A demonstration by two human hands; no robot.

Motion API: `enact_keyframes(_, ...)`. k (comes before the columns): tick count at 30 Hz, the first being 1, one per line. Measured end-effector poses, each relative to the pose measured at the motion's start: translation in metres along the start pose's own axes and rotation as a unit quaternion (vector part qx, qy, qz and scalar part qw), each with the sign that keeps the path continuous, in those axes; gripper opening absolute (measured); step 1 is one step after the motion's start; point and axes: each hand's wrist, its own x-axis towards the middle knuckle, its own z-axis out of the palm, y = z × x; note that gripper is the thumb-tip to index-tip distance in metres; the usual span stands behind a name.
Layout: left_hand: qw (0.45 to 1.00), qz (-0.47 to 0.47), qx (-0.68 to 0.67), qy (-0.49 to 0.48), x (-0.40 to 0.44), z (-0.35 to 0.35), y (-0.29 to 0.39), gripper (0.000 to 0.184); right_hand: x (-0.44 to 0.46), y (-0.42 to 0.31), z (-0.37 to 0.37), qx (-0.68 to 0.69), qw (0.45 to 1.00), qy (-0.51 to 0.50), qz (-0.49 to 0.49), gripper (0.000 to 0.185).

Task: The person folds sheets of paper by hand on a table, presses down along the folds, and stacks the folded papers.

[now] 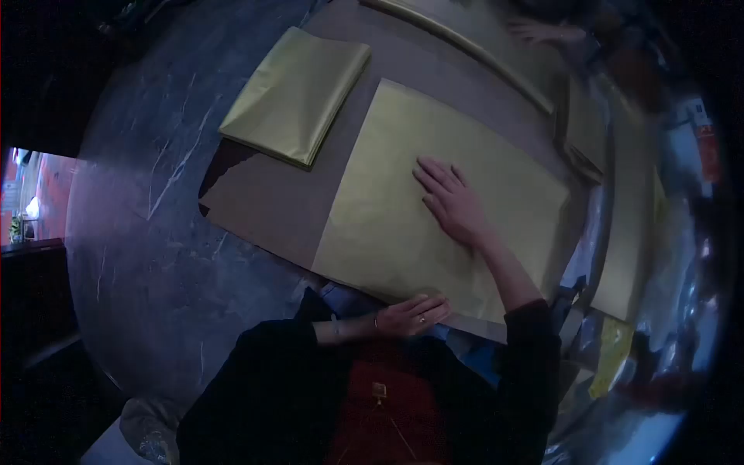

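A large gold sheet (387,225) lies flat on brown cardboard, its near edge by my body. My right hand (453,205) rests palm down on the middle of it, fingers stretched out and slightly apart. At the sheet's near edge is my left hand (412,315), with a ring on one finger. Its fingers point right and lie along the edge; the thumb is hidden. Up and to the left sits a folded stack of shiny gold sheets (298,93), apart from both hands.
The brown cardboard (267,198) covers part of a dark marbled surface (167,178). Another gold sheet (480,39) with a rolled edge lies at the far side, near another person's hand (542,31). More folded gold material (585,132) and a long gold piece (626,225) are at the right.
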Motion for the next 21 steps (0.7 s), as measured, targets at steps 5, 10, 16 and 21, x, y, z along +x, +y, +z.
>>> enact_keyframes(5,0.999,-0.020,0.025,0.028,-0.002,0.006,0.004,0.038,0.047,0.047,-0.007,-0.007,0.999,0.038,0.031,0.045)
enact_keyframes(10,0.998,-0.022,0.038,0.037,0.001,0.002,0.002,0.037,0.083,0.083,-0.007,-0.036,0.994,0.079,0.071,0.047)
enact_keyframes(16,0.998,-0.022,0.030,0.060,0.003,0.002,-0.002,0.036,0.083,0.072,-0.009,-0.069,0.993,0.092,0.020,0.050)
enact_keyframes(21,0.998,-0.018,0.007,0.062,-0.002,0.007,0.002,0.038,0.074,0.026,-0.009,-0.034,0.998,0.021,-0.042,0.047)
